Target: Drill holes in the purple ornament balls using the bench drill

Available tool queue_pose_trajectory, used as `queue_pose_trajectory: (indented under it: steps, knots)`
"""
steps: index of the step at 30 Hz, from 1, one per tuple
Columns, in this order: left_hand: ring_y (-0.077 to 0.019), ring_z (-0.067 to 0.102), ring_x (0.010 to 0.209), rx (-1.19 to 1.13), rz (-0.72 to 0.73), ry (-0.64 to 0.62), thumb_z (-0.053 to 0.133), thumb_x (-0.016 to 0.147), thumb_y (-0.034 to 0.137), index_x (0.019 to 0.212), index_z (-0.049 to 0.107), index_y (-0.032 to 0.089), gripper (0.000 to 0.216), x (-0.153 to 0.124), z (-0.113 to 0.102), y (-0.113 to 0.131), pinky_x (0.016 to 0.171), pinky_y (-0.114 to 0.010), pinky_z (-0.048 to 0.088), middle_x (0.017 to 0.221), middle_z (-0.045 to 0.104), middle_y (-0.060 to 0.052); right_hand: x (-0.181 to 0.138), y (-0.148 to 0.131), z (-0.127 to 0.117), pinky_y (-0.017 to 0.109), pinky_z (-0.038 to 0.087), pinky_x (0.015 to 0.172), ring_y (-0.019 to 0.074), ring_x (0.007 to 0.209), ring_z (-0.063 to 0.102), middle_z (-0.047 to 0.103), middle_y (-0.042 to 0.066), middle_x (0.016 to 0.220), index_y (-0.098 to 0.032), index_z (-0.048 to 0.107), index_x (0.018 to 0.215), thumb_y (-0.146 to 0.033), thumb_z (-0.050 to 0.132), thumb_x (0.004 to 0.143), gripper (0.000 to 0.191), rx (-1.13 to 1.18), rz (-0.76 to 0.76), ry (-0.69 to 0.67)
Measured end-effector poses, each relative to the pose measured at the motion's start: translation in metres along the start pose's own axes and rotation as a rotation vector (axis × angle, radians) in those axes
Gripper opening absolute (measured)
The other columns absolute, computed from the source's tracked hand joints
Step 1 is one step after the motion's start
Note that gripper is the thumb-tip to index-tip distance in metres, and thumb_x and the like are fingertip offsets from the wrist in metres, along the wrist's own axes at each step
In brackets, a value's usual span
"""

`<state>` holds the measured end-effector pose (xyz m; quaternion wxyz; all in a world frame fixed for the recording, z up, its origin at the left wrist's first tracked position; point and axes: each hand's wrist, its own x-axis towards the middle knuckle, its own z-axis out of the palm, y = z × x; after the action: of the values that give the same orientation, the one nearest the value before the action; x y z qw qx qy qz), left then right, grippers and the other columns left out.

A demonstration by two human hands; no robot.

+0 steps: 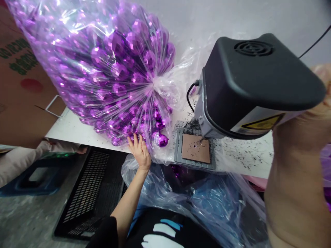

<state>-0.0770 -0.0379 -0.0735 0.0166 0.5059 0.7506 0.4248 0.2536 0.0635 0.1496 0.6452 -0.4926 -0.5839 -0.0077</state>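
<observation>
A big clear plastic bag (pixel 103 69) stuffed with purple faceted balls lies on the white table (pixel 69 129), its knotted neck pointing right. My left hand (pixel 140 151) reaches up from below with fingers stretched out, touching the bag's lower edge beside one purple ball (pixel 162 140). My right forearm (pixel 294 172) rises at the far right. My right hand (pixel 323 103) sits behind the black head of a machine (pixel 253 79), fingers hidden.
The machine stands over a grey plate with a brown pad (pixel 196 148), with black chips scattered on the table around it. Loose clear plastic (pixel 207 196) lies over my lap. A black crate (pixel 90 193) sits on the floor, and at left are a cardboard box (pixel 20 86) and another person's sleeve (pixel 31 155).
</observation>
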Motion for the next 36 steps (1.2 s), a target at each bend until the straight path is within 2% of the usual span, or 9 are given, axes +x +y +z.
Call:
queue_pose_trajectory:
  steps: [4,8,12,16,23,26,31,33,36]
  knots:
    - [-0.0293,0.012,0.157,0.006,-0.003,-0.038,0.024,0.104,0.038,0.151,0.040,0.020,0.053,0.000,-0.010,0.009,0.121,-0.069,0.000,0.161,0.036,-0.015,0.000,-0.012,-0.001,0.030,0.011,0.063,0.0007,0.057,0.019,0.015,-0.002,0.058,-0.016,0.018,0.055,-0.036,0.055,0.091,0.055,0.007,-0.024,-0.041]
    - [-0.0263,0.024,0.154,-0.038,0.231,0.133,0.032,0.104,0.034,0.158,0.023,0.028,0.055,-0.024,-0.033,0.029,0.122,-0.057,0.022,0.167,0.023,-0.011,0.000,-0.014,-0.001,0.029,0.010,0.061,0.0001,0.057,0.018,0.016,-0.003,0.057,-0.016,0.018,0.056,-0.038,0.056,0.091,0.056,-0.012,-0.022,-0.065]
    - [-0.0268,0.054,0.129,0.091,0.662,-0.276,0.052,0.097,0.024,0.136,0.057,0.033,0.040,-0.022,-0.047,0.054,0.110,-0.047,0.038,0.145,0.058,-0.006,0.000,-0.016,0.000,0.028,0.009,0.061,-0.0009,0.056,0.018,0.019,-0.003,0.056,-0.017,0.020,0.058,-0.040,0.052,0.093,0.053,0.018,-0.011,-0.063]
    - [-0.0309,0.053,0.129,0.318,0.748,-0.538,0.051,0.095,0.018,0.128,0.063,0.026,0.036,0.011,-0.058,0.063,0.107,-0.052,0.036,0.143,0.060,-0.008,0.000,-0.019,0.000,0.029,0.010,0.062,0.0002,0.057,0.017,0.014,-0.002,0.058,-0.017,0.019,0.056,-0.044,0.053,0.092,0.056,0.011,-0.017,-0.056]
    - [-0.0281,0.062,0.096,0.539,0.656,-0.513,0.045,0.099,0.022,0.123,0.064,0.019,0.032,0.025,-0.070,0.047,0.082,-0.043,0.046,0.116,0.071,-0.013,0.000,-0.018,0.000,0.026,0.009,0.058,-0.0012,0.054,0.019,0.011,-0.003,0.058,-0.017,0.017,0.056,-0.042,0.057,0.090,0.058,0.037,-0.024,-0.051]
    - [-0.0296,0.062,0.097,0.610,0.696,-0.625,0.053,0.095,0.025,0.132,0.059,0.017,0.038,0.027,-0.062,0.054,0.082,-0.043,0.046,0.111,0.071,-0.014,-0.001,-0.020,0.000,0.026,0.010,0.058,-0.0006,0.054,0.022,0.013,-0.002,0.058,-0.018,0.017,0.056,-0.043,0.055,0.091,0.057,0.034,-0.001,-0.055]
    - [-0.0321,0.067,0.093,0.735,0.720,-0.891,0.074,0.080,0.022,0.116,0.067,0.014,0.037,0.047,-0.058,0.080,0.081,-0.042,0.050,0.102,0.070,-0.015,0.000,-0.015,-0.002,0.024,0.012,0.056,0.0004,0.056,0.023,0.018,-0.003,0.058,-0.017,0.024,0.058,-0.059,0.050,0.091,0.059,0.017,-0.047,-0.076]
    - [-0.0304,0.068,0.091,0.610,0.680,-0.891,0.074,0.082,0.026,0.119,0.065,0.017,0.039,0.056,-0.061,0.091,0.077,-0.040,0.052,0.107,0.069,-0.014,0.001,-0.012,-0.002,0.024,0.014,0.055,0.0006,0.056,0.024,0.021,-0.003,0.058,-0.016,0.030,0.059,-0.066,0.045,0.090,0.061,0.008,-0.048,-0.090]
    - [-0.0240,0.068,0.090,0.058,0.473,-0.828,0.067,0.088,0.041,0.136,0.054,0.025,0.052,0.061,-0.062,0.104,0.075,-0.036,0.054,0.120,0.066,-0.010,0.001,-0.010,-0.003,0.024,0.016,0.056,0.0003,0.057,0.025,0.025,-0.004,0.059,-0.015,0.033,0.062,-0.071,0.042,0.088,0.063,0.007,-0.028,-0.108]
